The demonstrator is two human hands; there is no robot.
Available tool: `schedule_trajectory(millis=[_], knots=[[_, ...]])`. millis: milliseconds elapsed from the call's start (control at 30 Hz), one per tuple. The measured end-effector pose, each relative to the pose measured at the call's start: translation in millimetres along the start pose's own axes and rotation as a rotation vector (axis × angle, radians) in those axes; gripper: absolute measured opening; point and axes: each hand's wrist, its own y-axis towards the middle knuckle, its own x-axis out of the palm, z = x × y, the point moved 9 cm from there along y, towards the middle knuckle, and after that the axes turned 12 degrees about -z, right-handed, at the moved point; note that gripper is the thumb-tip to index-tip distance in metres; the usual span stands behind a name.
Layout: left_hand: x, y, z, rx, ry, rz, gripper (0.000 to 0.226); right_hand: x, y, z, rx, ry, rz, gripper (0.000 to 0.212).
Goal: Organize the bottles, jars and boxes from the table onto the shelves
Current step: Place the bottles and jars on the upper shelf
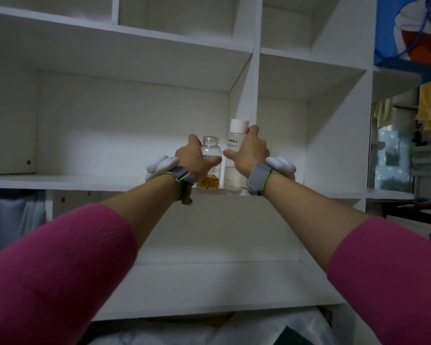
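- The left grip point(194, 158) was curled round a clear jar point(211, 145) holding yellow capsules, with the thumb across its front.
- The right grip point(250, 155) clasped a tall frosted bottle point(234, 143), fingertips up by its pale pink cap.
- Jar and bottle stood upright, just beside each other, on the white shelf point(85, 181), close to the divider point(249, 95).
- Both wrists wore a grey band point(259, 179).
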Motion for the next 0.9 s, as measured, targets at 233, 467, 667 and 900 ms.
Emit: schedule_trajectory(millis=[233, 467, 667, 900], knots=[[9.3, -3.8, -10.1, -0.020, -0.031, -0.037, 0.059, 26.9, -9.2, 12.7, 0.003, -0.013, -0.037, 0.062], [18.6, -5.6, -22.9, -0.052, -0.047, -0.030, 0.063, 44.8, -20.6, 21.5, 0.002, -0.146, -0.089, 0.061], [23.6, -6.4, -28.7, -0.069, -0.055, -0.015, 0.064, 54.4, -19.3, 23.6, 0.006, -0.228, -0.062, 0.063], [31.0, -6.9, -35.1, -0.093, -0.003, 0.001, 0.042, 57.7, -16.3, 23.2, 0.019, -0.294, -0.052, 0.051]])
